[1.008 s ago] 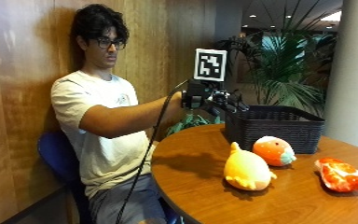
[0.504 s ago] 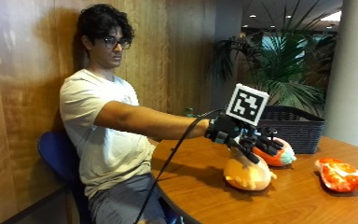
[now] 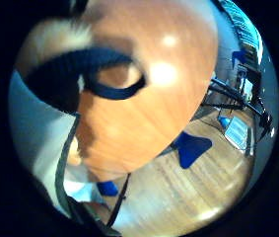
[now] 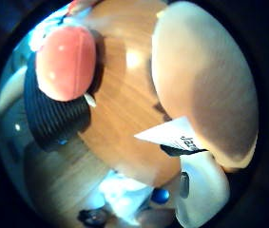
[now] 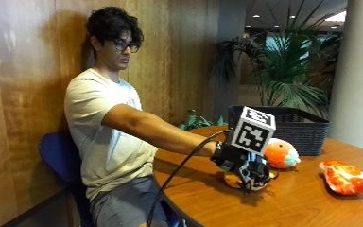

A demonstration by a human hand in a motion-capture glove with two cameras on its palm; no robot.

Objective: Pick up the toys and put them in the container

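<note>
The right hand point(image 5: 244, 166) has been dropped onto the yellow toy point(image 4: 205, 80); fingers point(image 5: 252, 177) curled down over it, grab probably started.

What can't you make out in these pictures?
- Outside view: the gloved hand covers most of the yellow toy, so whether it is gripped stays unclear.
- Outside view: the basket wall hides whatever is inside it.
- Thumb side palm view: the toy's tag is cut off, so its print is unreadable.
</note>
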